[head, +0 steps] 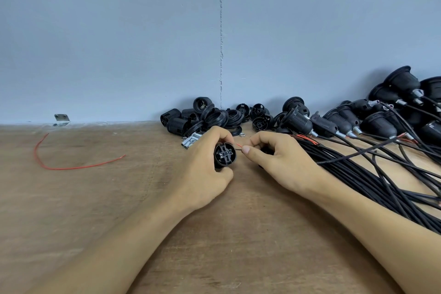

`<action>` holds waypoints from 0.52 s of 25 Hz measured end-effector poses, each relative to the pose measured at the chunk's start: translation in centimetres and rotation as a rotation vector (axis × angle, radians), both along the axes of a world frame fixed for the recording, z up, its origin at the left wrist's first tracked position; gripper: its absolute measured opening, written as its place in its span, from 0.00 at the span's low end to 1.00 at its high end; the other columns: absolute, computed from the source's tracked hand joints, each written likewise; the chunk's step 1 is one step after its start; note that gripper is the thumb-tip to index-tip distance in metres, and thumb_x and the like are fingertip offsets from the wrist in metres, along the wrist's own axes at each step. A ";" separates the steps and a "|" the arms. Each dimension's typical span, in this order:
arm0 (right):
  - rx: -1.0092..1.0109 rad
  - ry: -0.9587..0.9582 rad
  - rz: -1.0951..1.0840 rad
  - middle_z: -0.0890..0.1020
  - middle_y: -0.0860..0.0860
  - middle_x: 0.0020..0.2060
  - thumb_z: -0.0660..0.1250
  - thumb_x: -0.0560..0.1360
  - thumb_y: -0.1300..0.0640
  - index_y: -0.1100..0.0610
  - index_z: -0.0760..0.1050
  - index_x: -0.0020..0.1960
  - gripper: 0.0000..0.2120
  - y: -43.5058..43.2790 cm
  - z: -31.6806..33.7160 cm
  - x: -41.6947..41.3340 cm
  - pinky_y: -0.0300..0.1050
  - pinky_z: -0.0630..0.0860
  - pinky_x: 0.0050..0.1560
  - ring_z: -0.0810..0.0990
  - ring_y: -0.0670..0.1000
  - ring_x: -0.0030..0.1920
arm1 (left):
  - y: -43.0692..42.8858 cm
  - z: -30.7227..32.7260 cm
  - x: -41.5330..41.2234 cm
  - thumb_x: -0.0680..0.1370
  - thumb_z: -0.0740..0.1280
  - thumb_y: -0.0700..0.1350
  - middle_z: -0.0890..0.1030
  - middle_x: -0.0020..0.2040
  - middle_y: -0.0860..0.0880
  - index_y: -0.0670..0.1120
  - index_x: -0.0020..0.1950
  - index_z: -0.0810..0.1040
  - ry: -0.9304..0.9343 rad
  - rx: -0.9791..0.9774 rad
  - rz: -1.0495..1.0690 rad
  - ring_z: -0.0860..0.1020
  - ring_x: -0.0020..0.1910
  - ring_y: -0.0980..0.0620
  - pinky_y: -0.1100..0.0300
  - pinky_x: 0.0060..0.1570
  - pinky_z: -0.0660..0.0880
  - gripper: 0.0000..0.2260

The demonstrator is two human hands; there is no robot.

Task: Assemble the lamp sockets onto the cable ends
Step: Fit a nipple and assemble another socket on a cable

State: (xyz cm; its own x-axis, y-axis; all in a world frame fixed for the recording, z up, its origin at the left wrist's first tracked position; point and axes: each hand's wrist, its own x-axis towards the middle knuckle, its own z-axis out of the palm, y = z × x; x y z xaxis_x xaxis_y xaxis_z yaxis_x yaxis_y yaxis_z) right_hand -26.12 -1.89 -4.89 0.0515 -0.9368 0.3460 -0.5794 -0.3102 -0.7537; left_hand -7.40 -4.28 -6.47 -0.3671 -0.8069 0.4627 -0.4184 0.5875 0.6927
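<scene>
Socket body (224, 153), one: gripped in left hand (202, 174), fingers curled round it, terminal face toward the camera. Red wire end (239, 145), one, with one black beside it: pinched at thumb tip of right hand (281, 162), just right of the socket, lying crosswise toward its rim. Stray red wire (71, 167), one, far left. Loose socket parts (210, 118) and wired sockets (346, 124): heaped, count unclear.

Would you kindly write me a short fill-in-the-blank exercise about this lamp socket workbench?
1. The left hand holds a ____ socket.
2. The right hand pinches a thin ____ wire beside that socket.
3. The bundle of cables lies on the table to the ____ of both hands.
Missing words: black; red; right.
</scene>
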 end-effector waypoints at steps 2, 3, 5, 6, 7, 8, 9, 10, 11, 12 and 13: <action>0.033 -0.037 0.021 0.77 0.48 0.32 0.69 0.78 0.56 0.54 0.79 0.40 0.07 0.0 -0.1 0.0 0.41 0.68 0.38 0.70 0.44 0.33 | 0.0 0.1 -0.1 0.67 0.66 0.36 0.78 0.49 0.60 0.59 0.51 0.72 -0.006 0.062 0.009 0.76 0.51 0.60 0.68 0.49 0.71 0.20; 0.044 -0.070 0.038 0.76 0.49 0.32 0.68 0.77 0.56 0.55 0.78 0.40 0.08 0.1 -0.1 0.0 0.45 0.68 0.39 0.71 0.45 0.34 | 0.0 0.2 -0.1 0.66 0.66 0.41 0.78 0.49 0.59 0.59 0.50 0.72 -0.005 0.102 0.017 0.76 0.50 0.59 0.63 0.49 0.72 0.18; 0.047 -0.120 0.072 0.76 0.49 0.32 0.67 0.74 0.54 0.54 0.78 0.39 0.07 0.3 0.1 0.2 0.46 0.68 0.40 0.71 0.46 0.34 | 0.0 0.2 -0.1 0.67 0.68 0.50 0.79 0.47 0.60 0.60 0.49 0.75 0.008 0.165 0.030 0.77 0.48 0.59 0.59 0.48 0.73 0.12; 0.045 -0.129 0.081 0.77 0.48 0.32 0.66 0.72 0.53 0.53 0.78 0.38 0.06 0.3 0.2 0.2 0.46 0.68 0.39 0.71 0.46 0.34 | 0.0 0.1 -0.2 0.69 0.70 0.54 0.80 0.47 0.61 0.60 0.48 0.77 0.028 0.172 0.028 0.77 0.49 0.61 0.60 0.49 0.72 0.08; 0.045 -0.138 0.086 0.77 0.48 0.32 0.65 0.71 0.52 0.52 0.78 0.38 0.06 0.4 0.2 0.3 0.46 0.68 0.39 0.71 0.46 0.34 | 0.1 0.1 -0.4 0.73 0.71 0.56 0.81 0.46 0.62 0.60 0.46 0.79 0.052 0.156 0.020 0.78 0.49 0.63 0.62 0.49 0.71 0.04; 0.046 -0.147 0.093 0.77 0.49 0.32 0.65 0.70 0.52 0.52 0.79 0.38 0.05 0.4 0.2 0.2 0.47 0.68 0.39 0.71 0.47 0.34 | 0.1 0.1 -0.6 0.77 0.70 0.55 0.82 0.45 0.63 0.59 0.45 0.81 0.069 0.132 0.006 0.78 0.49 0.64 0.64 0.49 0.70 0.02; 0.049 -0.154 0.105 0.77 0.49 0.32 0.66 0.70 0.52 0.52 0.79 0.38 0.05 0.4 0.2 0.2 0.47 0.68 0.39 0.71 0.47 0.34 | 0.1 0.0 -0.7 0.79 0.70 0.52 0.82 0.44 0.65 0.59 0.43 0.81 0.072 0.098 -0.004 0.78 0.48 0.64 0.66 0.48 0.69 0.05; 0.051 -0.155 0.118 0.77 0.48 0.32 0.66 0.71 0.53 0.52 0.79 0.39 0.05 0.3 0.2 0.2 0.47 0.68 0.40 0.71 0.47 0.34 | 0.1 -0.1 -0.8 0.80 0.70 0.49 0.81 0.43 0.66 0.59 0.42 0.81 0.070 0.073 -0.010 0.78 0.47 0.65 0.69 0.48 0.68 0.08; 0.051 -0.152 0.123 0.77 0.48 0.32 0.68 0.73 0.54 0.53 0.79 0.40 0.05 0.3 0.1 0.1 0.46 0.68 0.40 0.71 0.46 0.34 | -0.1 -0.2 -0.8 0.80 0.70 0.47 0.81 0.42 0.66 0.59 0.41 0.81 0.062 0.059 -0.009 0.78 0.46 0.65 0.70 0.46 0.68 0.10; 0.047 -0.152 0.117 0.78 0.48 0.33 0.68 0.76 0.56 0.53 0.79 0.41 0.05 0.2 0.0 0.1 0.45 0.69 0.41 0.72 0.46 0.35 | -0.2 -0.3 -0.7 0.80 0.70 0.46 0.81 0.41 0.66 0.58 0.41 0.81 0.053 0.054 -0.002 0.78 0.44 0.65 0.71 0.45 0.68 0.10; 0.041 -0.156 0.101 0.79 0.48 0.34 0.68 0.78 0.58 0.53 0.78 0.42 0.06 0.1 -0.1 0.0 0.44 0.70 0.42 0.74 0.46 0.36 | -0.3 -0.4 -0.6 0.80 0.70 0.45 0.80 0.40 0.65 0.57 0.40 0.81 0.041 0.052 0.008 0.77 0.42 0.65 0.71 0.42 0.67 0.10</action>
